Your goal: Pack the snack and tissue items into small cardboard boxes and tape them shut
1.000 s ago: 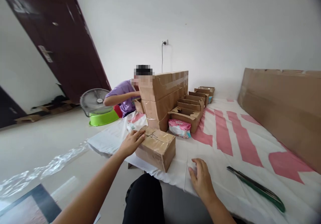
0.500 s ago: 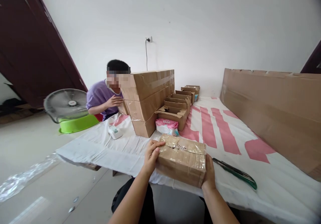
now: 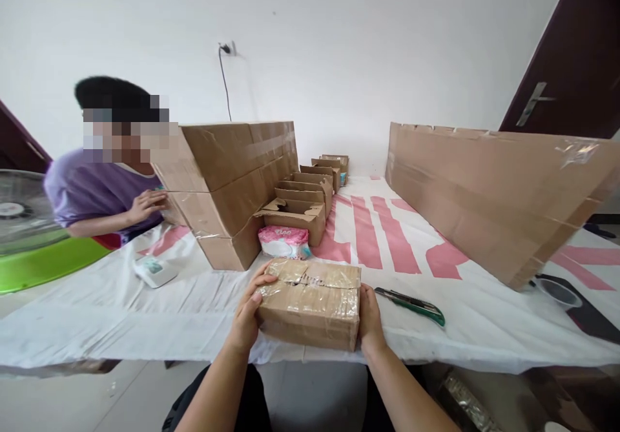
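A taped brown cardboard box (image 3: 310,303) sits between my two hands at the near edge of the cloth-covered table. My left hand (image 3: 252,303) grips its left end, the thumb and fingers at the upper edge. Against the right end presses my right hand (image 3: 371,321), its fingers partly hidden behind the box. Just right of that hand lies a green utility knife (image 3: 411,306) with its metal end pointing left. Behind the box rests a pink and white pack of wipes (image 3: 283,243), in front of an open cardboard box (image 3: 300,216).
Stacked cardboard boxes (image 3: 227,186) form a wall at left; a person in a purple top (image 3: 106,190) sits beyond it. A row of open boxes runs back toward the wall. A large cardboard panel (image 3: 475,193) stands at right. A white device (image 3: 155,272) lies at left.
The view has turned to the right, bringing a door and a dark item at the table's right into sight. Both hands still hold the box, which now sits more level.
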